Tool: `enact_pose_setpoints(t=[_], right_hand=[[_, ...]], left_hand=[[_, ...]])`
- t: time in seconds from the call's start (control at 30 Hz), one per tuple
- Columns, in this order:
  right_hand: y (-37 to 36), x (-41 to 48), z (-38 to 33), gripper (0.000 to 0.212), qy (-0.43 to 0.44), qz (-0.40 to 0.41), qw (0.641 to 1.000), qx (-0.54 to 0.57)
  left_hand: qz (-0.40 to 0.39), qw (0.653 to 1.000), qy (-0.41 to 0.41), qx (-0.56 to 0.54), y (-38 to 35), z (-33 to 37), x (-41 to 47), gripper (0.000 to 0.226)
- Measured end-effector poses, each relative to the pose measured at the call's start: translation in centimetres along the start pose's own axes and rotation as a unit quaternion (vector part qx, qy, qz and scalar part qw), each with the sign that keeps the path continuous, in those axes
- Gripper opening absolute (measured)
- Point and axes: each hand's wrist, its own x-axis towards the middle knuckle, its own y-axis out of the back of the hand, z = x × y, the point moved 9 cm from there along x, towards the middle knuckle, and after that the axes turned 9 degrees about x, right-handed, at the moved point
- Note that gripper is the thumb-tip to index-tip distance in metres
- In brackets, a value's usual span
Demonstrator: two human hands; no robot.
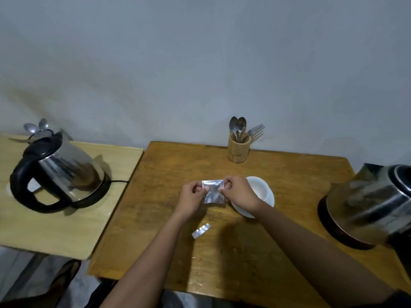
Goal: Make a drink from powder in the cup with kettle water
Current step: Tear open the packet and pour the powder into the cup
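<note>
Both hands point(193, 194) point(236, 193) pinch one sachet point(213, 192) — two kettles point(60, 172) point(375, 205).

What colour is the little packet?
Shiny silver, seen from the head camera: the packet, pinched by both hands.

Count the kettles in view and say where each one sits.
2. One kettle stands on its base on the lighter side table at the left; the other kettle stands at the right edge of the darker table, partly cut off by the frame.
</note>
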Motion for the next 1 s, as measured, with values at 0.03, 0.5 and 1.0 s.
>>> enact_pose_setpoints(t=[0.03, 0.5, 1.0], right_hand=[[-1.4, -0.2, 0.0, 0.024, -0.001, -0.01, 1.0, -0.005], [-10.7, -2.6, 6.4, 0.032, -0.118, -0.049, 0.991, -0.047], [-12.2, -4.2, 6.3, 0.028, -0.013, -0.018, 0.995, -0.095]], left_hand=[[0.006, 1.0, 0.014, 0.001, 0.6, -1.3, -0.5, 0.031], [-0.005, 0.986, 0.081, 0.145, 1.5, -10.8, -5.7, 0.028], [0.007, 0.965, -0.002, 0.262, 1.2, -10.8, -7.3, 0.044]])
